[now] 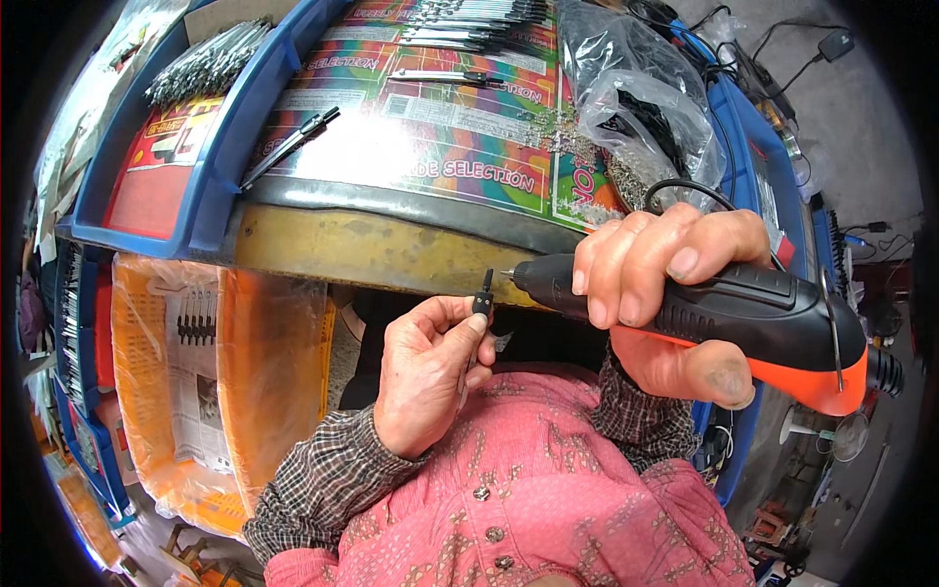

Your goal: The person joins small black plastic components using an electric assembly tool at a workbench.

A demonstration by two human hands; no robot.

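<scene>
My left hand (430, 367) pinches a small drawing compass (482, 302) by its black head, between thumb and fingers; its lower part is mostly hidden by the hand. My right hand (675, 269) is wrapped round a black and orange electric screwdriver (773, 308). The screwdriver points left, its bit close beside the compass head; I cannot tell whether they touch. Beyond my hands, one compass (445, 76) lies on the colourful printed tabletop (430, 127). Another compass (290, 147) leans against the blue bin at the left. Several more compasses (469, 24) are piled at the far edge.
Metal compass legs (215, 64) fill part of the blue bin (201, 210) at left. Below it stands an orange crate (240, 391) lined with plastic, several compasses inside. Small screws (626, 181) lie heaped by a clear plastic bag (636, 83). A black cable (690, 184) loops behind my right hand.
</scene>
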